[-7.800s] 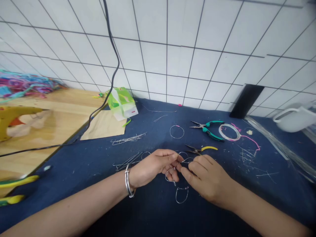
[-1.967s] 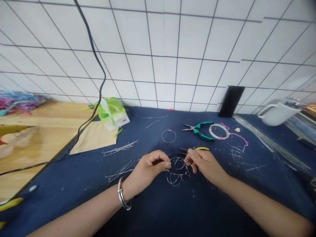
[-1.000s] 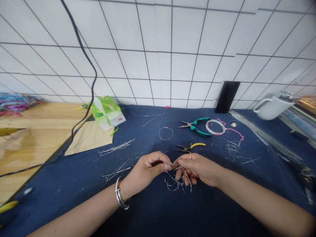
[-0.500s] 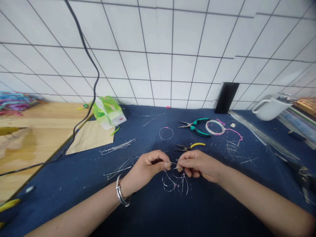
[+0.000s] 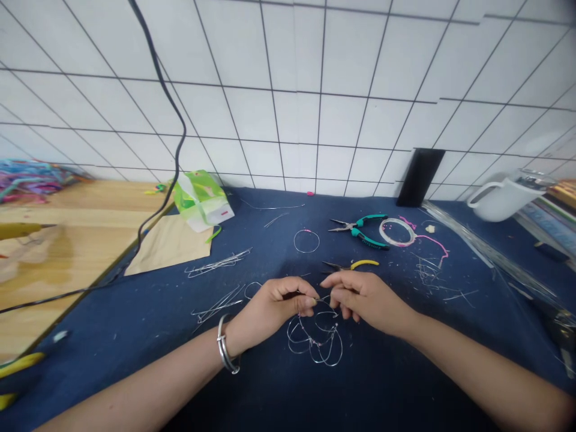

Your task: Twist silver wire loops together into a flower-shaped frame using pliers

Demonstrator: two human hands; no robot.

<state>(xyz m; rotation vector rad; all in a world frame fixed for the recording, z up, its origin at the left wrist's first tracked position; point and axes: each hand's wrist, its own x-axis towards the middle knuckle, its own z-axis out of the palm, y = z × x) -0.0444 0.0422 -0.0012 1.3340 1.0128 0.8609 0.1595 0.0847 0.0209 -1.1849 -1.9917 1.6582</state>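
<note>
A string of thin silver wire loops [image 5: 333, 362], joined by small pink bits, hangs below my hands over the dark blue cloth. My left hand [image 5: 288, 303], with a silver bangle [image 5: 222, 345] at the wrist, pinches the upper wire between thumb and index finger. Facing it, my right hand [image 5: 360, 297] has its index finger raised off the thumb, close to the wire's end; whether the thumb and other fingers hold the wire is hard to see. Just beyond lie yellow-handled pliers [image 5: 364, 263], partly behind my right hand.
Teal-handled pliers [image 5: 371, 242], a white ring-shaped spool [image 5: 382, 231] with pink cord and a single wire ring [image 5: 295, 247] lie farther back. Bent wires [image 5: 218, 264] sit at left by a green-white packet [image 5: 202, 201]. A white mug [image 5: 504, 198] stands far right.
My right index finger has lifted away from its thumb. The hanging loops have spread wider and dropped slightly. The whole view has shifted a little.
</note>
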